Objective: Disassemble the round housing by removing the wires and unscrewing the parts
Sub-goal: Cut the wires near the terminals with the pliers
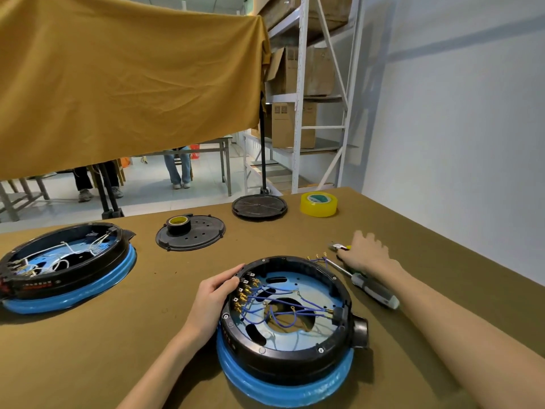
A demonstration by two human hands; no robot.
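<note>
Pliers (339, 247) lie just beyond the housing (287, 317), under the right hand (367, 252), whose fingers curl onto them; the left hand (213, 293) grips the housing's near-left rim, blue wires (283, 305) still inside

Most of the pliers (339, 247) at two o'clock is hidden under the right hand (367, 252), and the second housing (63, 265) at nine o'clock is cut off by the left edge.
</note>
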